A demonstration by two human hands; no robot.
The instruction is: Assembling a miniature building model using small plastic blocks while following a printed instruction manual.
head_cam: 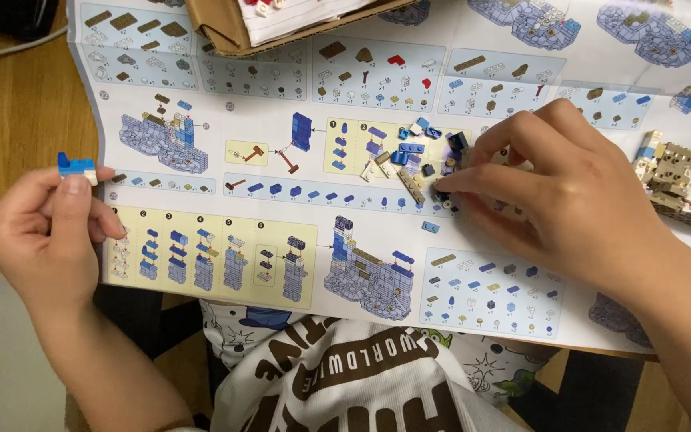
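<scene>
The left hand (41, 232) is pinching a small blue-and-white brick stack (76, 167) over the sheet's (281, 88) left edge. The right hand (569, 192), fingertips pressed together, is picking at the loose bricks (413, 164) lying on the sheet. The cardboard box (225, 28) at the top is holding a bag of pieces.

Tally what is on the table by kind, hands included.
Hands: 2 (left hand, right hand)
Instruction sheet: 1
Cardboard box: 1
Part-built brick model: 1
Blue-and-white brick piece in left fingers: 1
Loose brick pile: 1
Total: 7
</scene>
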